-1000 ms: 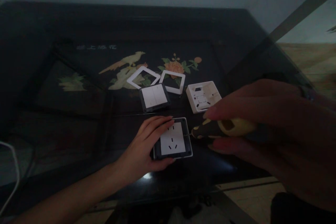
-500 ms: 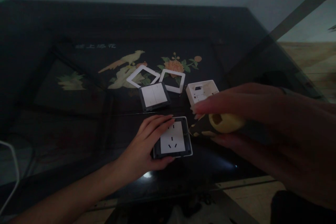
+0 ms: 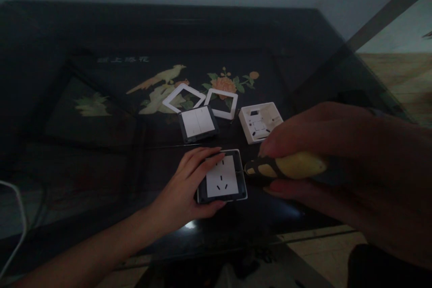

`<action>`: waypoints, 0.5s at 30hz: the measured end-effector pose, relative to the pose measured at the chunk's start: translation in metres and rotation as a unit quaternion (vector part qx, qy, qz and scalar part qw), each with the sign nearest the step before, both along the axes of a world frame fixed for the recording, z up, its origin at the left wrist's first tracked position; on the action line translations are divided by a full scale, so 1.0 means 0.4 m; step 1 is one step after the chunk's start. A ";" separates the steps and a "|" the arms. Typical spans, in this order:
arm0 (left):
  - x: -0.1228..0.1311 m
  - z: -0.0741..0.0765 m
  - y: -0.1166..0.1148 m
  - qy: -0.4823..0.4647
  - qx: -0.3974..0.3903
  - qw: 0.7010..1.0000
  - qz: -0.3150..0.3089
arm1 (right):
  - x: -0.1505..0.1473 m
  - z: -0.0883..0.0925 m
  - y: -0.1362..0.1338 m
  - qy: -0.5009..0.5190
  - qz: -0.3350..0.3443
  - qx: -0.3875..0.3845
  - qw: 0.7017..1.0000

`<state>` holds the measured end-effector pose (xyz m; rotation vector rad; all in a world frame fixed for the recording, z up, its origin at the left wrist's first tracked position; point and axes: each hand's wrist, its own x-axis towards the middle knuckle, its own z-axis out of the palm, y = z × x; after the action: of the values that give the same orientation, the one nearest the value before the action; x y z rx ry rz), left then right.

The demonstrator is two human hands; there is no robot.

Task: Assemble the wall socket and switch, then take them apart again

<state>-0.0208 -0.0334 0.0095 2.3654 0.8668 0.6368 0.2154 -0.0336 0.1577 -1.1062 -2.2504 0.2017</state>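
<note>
My left hand (image 3: 184, 189) grips a white wall socket (image 3: 222, 177) in a dark frame, fingers across its top left and thumb under its near edge, pressing it on the black table (image 3: 101, 153). My right hand (image 3: 340, 166) is closed round a yellow and black screwdriver (image 3: 286, 166), close to the camera. The screwdriver's tip meets the socket's right edge. Behind the socket lie a white double switch (image 3: 197, 123), two white square frames (image 3: 184, 98) (image 3: 221, 104) and a white mounting box (image 3: 260, 122).
The table top bears a painted bird and flowers (image 3: 175, 83) under glass. A white cable (image 3: 16, 225) hangs at the left edge. Pale floor (image 3: 405, 76) shows to the right, and the table's near edge runs just below my hands.
My right hand has turned the screwdriver handle back and forth at the socket's right edge. The left hand and the socket have stayed put.
</note>
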 end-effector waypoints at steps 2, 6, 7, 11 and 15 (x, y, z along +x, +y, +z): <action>-0.001 0.000 0.001 0.000 -0.001 1.000 0.002 | 0.001 -0.004 0.000 0.002 -0.002 0.001 1.000; -0.002 0.003 -0.001 0.006 -0.008 1.000 0.006 | 0.011 -0.014 -0.006 -0.030 -0.006 -0.034 0.999; -0.001 0.004 -0.001 0.007 -0.009 1.000 0.006 | 0.013 -0.015 -0.007 -0.040 -0.005 -0.042 0.998; 0.000 0.007 -0.002 0.004 -0.007 1.000 0.003 | 0.015 -0.012 -0.010 -0.055 0.002 -0.040 0.998; 0.001 0.007 0.000 0.002 -0.011 1.000 0.001 | 0.011 -0.010 -0.010 -0.040 -0.004 -0.018 0.999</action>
<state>-0.0205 -0.0333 0.0122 2.3460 0.8728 0.6208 0.2200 -0.0375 0.1538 -1.1598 -2.3219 0.1975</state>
